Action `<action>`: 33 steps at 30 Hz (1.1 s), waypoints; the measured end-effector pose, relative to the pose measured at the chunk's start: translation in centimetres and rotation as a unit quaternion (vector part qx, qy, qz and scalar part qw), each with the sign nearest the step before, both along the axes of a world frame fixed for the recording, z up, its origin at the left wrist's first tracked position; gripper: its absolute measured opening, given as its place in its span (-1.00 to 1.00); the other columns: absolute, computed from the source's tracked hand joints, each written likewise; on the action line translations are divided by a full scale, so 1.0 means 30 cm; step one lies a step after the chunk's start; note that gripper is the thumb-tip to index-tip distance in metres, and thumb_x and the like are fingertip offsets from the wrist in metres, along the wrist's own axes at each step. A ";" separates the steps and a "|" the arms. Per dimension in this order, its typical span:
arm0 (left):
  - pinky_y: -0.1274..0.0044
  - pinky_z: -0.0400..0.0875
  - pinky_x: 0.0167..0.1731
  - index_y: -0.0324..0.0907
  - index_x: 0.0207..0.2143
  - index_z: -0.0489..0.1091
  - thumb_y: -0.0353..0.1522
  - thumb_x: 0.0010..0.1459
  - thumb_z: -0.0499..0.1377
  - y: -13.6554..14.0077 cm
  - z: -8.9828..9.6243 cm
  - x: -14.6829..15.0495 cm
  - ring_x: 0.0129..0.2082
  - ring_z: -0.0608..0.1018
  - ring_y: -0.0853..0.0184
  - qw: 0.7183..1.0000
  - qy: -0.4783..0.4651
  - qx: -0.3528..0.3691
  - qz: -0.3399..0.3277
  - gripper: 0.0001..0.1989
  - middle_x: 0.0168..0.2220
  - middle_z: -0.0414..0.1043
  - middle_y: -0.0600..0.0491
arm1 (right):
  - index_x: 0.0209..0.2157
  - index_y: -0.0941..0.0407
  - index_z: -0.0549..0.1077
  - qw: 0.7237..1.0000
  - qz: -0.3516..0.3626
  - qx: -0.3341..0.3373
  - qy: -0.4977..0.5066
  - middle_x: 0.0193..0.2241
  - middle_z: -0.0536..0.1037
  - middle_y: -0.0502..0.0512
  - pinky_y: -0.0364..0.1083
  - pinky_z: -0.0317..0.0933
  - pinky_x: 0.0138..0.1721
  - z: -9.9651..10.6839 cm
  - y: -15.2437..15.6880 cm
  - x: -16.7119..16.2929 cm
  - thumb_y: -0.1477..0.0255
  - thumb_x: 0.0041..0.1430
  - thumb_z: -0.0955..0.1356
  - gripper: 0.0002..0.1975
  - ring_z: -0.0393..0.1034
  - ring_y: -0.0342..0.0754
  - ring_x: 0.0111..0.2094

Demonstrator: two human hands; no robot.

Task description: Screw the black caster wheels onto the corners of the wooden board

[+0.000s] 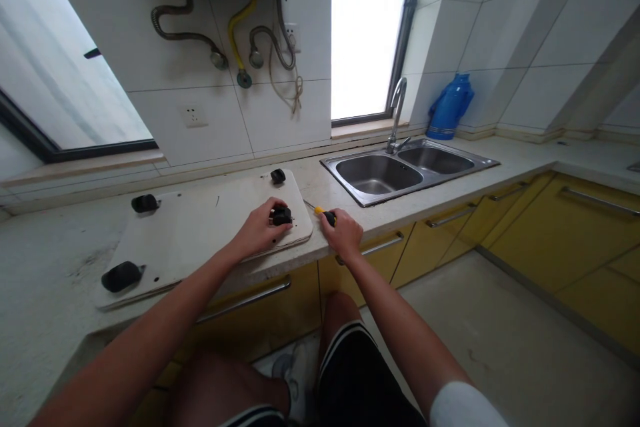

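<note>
A white board (200, 230) lies flat on the countertop with a black foot at each corner. My left hand (260, 227) grips the black foot (281, 215) at the board's near right corner. My right hand (343, 233) holds a yellow-and-black screwdriver (325, 215), whose thin shaft points left toward the board's edge. Other black feet sit at the far right corner (278, 176), the far left corner (145, 203) and the near left corner (121, 276).
A double steel sink (407, 170) with a tap (397, 113) lies to the right, a blue jug (450, 107) behind it. Yellow cabinet doors with bar handles (545, 227) run under the counter. Pipes (235, 33) hang on the tiled wall. My knees are below the counter edge.
</note>
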State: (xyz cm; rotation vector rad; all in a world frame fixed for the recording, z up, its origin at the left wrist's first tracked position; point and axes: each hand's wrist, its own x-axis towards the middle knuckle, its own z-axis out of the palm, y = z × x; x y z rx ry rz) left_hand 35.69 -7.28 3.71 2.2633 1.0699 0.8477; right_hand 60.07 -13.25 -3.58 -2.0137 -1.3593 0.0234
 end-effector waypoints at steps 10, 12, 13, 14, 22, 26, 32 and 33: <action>0.23 0.57 0.10 -0.07 0.13 0.60 -0.09 0.37 0.32 0.032 0.025 0.056 0.04 0.68 0.01 0.987 0.133 0.083 -0.037 -0.60 0.17 0.57 -0.11 | -0.05 0.01 0.67 1.000 0.007 0.021 -0.005 -0.08 0.77 0.06 -0.03 -0.04 -0.27 -0.019 0.001 0.006 0.04 0.54 0.39 -0.64 0.60 0.01 -0.15; 0.24 0.57 0.13 -0.07 0.15 0.58 -0.16 0.39 0.28 0.041 0.040 0.059 0.07 0.68 0.02 0.982 0.150 0.088 -0.079 -0.64 0.18 0.56 -0.11 | -0.05 0.02 0.67 1.000 0.007 0.024 -0.006 -0.07 0.76 0.06 -0.03 -0.04 -0.27 -0.020 0.000 0.007 0.05 0.54 0.40 -0.65 0.60 0.01 -0.15; 0.23 0.56 0.15 -0.07 0.15 0.58 -0.19 0.39 0.27 0.046 0.047 0.059 0.08 0.67 0.02 0.979 0.155 0.090 -0.096 -0.65 0.19 0.56 -0.12 | -0.06 0.02 0.67 1.000 0.008 0.026 -0.005 -0.07 0.76 0.07 -0.03 -0.04 -0.27 -0.021 0.000 0.007 0.05 0.54 0.40 -0.65 0.60 0.01 -0.15; 0.22 0.55 0.16 -0.07 0.17 0.57 -0.21 0.38 0.26 0.053 0.052 0.058 0.09 0.67 0.01 0.977 0.158 0.090 -0.110 -0.64 0.19 0.56 -0.13 | -0.06 0.02 0.67 1.000 0.008 0.028 -0.005 -0.07 0.76 0.07 -0.03 -0.04 -0.27 -0.021 0.000 0.007 0.05 0.54 0.40 -0.65 0.60 0.00 -0.15; 0.16 0.52 0.27 -0.11 0.18 0.53 -0.32 0.29 0.28 0.093 0.072 0.029 0.17 0.64 0.00 0.973 0.146 0.074 -0.162 -0.59 0.18 0.59 -0.16 | -0.07 0.02 0.67 0.999 0.012 0.039 0.000 -0.10 0.76 0.06 -0.04 -0.07 -0.27 -0.029 0.003 0.011 0.06 0.53 0.41 -0.66 0.58 -0.01 -0.17; 0.23 0.56 0.22 -0.09 0.06 0.58 -0.39 0.31 0.19 0.076 0.062 0.009 0.07 0.66 0.08 0.970 0.158 0.068 -0.173 -0.69 0.13 0.54 -0.13 | -0.08 0.03 0.67 0.999 0.012 0.045 0.002 -0.10 0.76 0.07 -0.04 -0.08 -0.27 -0.034 0.004 0.012 0.07 0.52 0.42 -0.67 0.59 0.00 -0.18; 0.14 0.53 0.29 -0.09 0.05 0.51 -0.29 0.34 0.25 -0.006 0.012 0.005 0.20 0.61 -0.01 0.972 0.164 0.086 -0.145 -0.74 0.27 0.43 -0.21 | -0.09 0.03 0.67 0.999 0.014 0.050 0.006 -0.10 0.77 0.08 -0.04 -0.05 -0.26 -0.034 0.001 0.006 0.07 0.52 0.42 -0.67 0.59 0.02 -0.17; 0.10 0.51 0.31 -0.10 0.00 0.50 -0.24 0.35 0.27 -0.018 0.002 0.008 0.23 0.59 -0.05 0.973 0.159 0.094 -0.138 -0.78 0.27 0.44 -0.22 | -0.08 0.03 0.67 0.999 0.015 0.051 0.006 -0.10 0.77 0.08 -0.04 -0.05 -0.25 -0.034 0.001 0.006 0.07 0.52 0.41 -0.67 0.59 0.02 -0.17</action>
